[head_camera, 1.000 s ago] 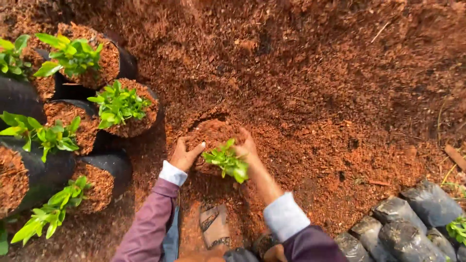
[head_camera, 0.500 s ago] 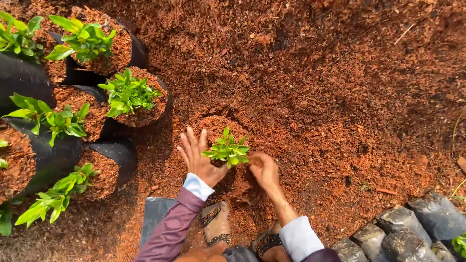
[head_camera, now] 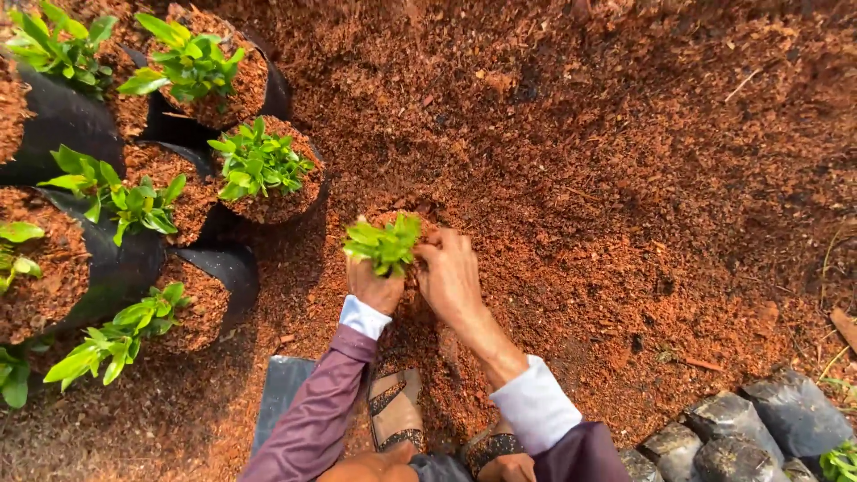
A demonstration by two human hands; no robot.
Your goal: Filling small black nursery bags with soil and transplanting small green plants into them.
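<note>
Seedling [head_camera: 385,244] now gripped from both sides: left hand [head_camera: 375,286] and right hand [head_camera: 449,275], apart half a second ago, closed around its base, on reddish soil [head_camera: 625,178] beside bagged plants [head_camera: 261,166].

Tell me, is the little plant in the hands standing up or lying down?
Standing up. The seedling has its leaves pointing upward, with the left hand and right hand pressed at its sides.

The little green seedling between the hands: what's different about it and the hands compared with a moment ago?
Both hands have closed in. The left hand, spread open beside the seedling half a second ago, now cups it from below, and the right hand has come up against its other side. The potted plants in black bags and the reddish soil look unchanged.
</note>
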